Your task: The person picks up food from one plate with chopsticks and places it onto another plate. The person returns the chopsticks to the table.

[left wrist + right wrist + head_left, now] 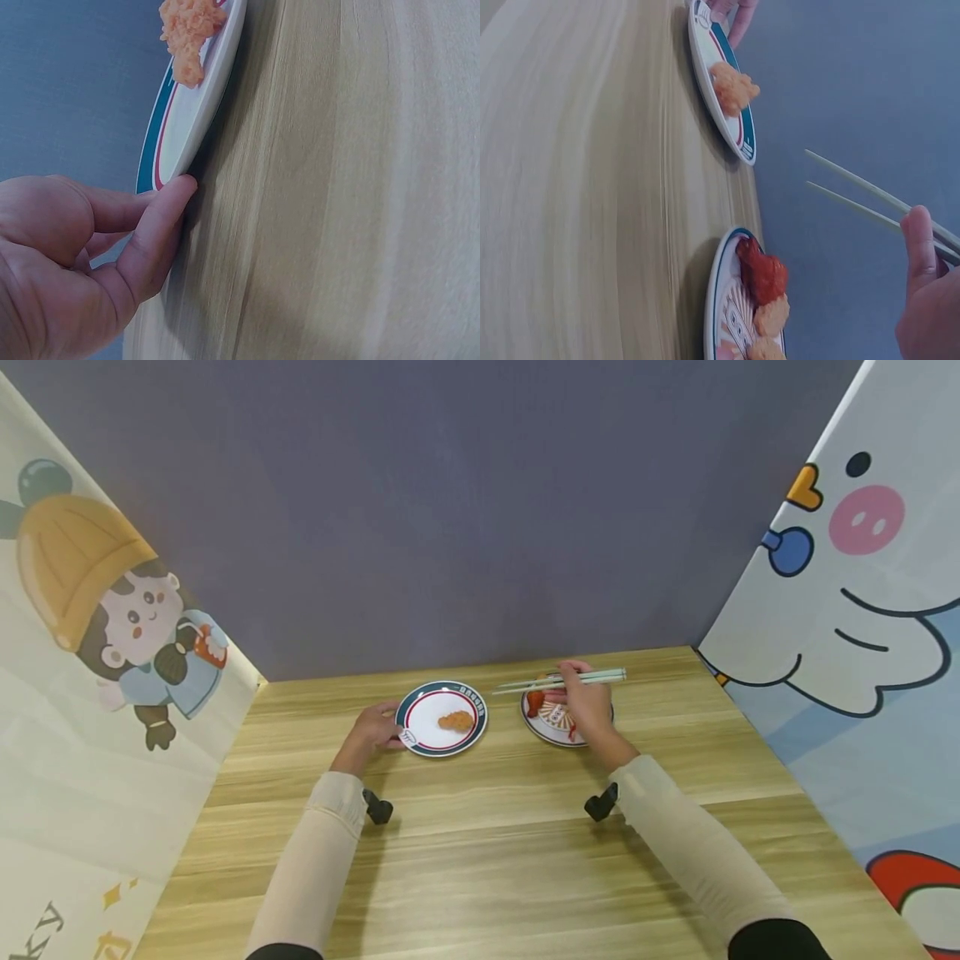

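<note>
My left hand pinches the left rim of a white plate with a dark green and red border. On that plate lies one piece of fried chicken, drumstick-shaped in the left wrist view. My right hand holds a pair of pale chopsticks above a second plate, their tips pointing left. In the right wrist view the chopstick tips stand apart with nothing between them. A red glazed drumstick and fried pieces sit on the second plate, which my right hand partly covers in the head view.
Both plates are on a wood-grain table, near its far edge. A grey-blue panel rises behind it. Cartoon-printed panels flank the table on both sides. A dark wrist camera is worn on each wrist.
</note>
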Available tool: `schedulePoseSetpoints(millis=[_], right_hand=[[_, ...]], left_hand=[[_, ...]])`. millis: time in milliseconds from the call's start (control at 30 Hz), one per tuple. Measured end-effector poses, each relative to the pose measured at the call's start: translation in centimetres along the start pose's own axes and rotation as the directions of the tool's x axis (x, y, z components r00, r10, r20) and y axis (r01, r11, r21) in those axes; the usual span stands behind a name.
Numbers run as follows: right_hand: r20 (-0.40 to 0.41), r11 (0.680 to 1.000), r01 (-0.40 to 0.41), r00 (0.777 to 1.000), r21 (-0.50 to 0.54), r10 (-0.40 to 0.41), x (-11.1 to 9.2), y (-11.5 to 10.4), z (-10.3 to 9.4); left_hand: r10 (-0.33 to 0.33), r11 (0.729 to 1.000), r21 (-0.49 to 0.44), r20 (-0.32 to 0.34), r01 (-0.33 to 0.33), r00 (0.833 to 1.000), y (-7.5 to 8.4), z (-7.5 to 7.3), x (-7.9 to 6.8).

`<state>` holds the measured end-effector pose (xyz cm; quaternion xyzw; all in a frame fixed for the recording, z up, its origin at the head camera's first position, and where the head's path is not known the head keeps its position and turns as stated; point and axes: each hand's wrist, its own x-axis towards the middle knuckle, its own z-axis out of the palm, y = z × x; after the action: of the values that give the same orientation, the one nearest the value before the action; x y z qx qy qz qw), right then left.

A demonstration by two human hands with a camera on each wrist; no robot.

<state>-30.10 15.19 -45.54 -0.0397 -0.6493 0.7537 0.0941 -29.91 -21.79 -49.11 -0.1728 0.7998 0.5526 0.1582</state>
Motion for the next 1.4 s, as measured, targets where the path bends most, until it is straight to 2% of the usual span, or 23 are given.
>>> schedulePoseSetpoints(millis=[233,533,767,1100,1400], right_hand=[[-0.061,0.998,0.024,0.998,0.051,-0.021,0.4,-0.4,-1.3],[-0.133,1.0,-0.001,0.991,-0.029,-0.003,0.3,-1.0,-3.3],[-0.164,0.996,0.008,0.986,-0.089,-0.022,0.4,-0.8,-4.7],[-0.174,0.991,-0.004,0.984,-0.131,-0.019,0.4,-0.1,-5.0],[-0.178,0.99,0.019,0.983,-0.142,-0.045,0.2,0.6,-4.6]], left_hand=[[0.011,1.0,-0.008,0.002,-0.011,1.0,0.1,-0.2,-0.2],[0.02,1.0,-0.014,0.005,-0.02,1.0,0.0,0.0,0.0],[0.017,1.0,-0.005,0.007,-0.017,1.0,0.1,0.0,-0.1],[0.017,1.0,-0.001,0.006,-0.017,1.0,0.0,0.0,0.1],[0.027,1.0,-0.008,0.003,-0.027,1.0,0.0,0.0,0.0]])
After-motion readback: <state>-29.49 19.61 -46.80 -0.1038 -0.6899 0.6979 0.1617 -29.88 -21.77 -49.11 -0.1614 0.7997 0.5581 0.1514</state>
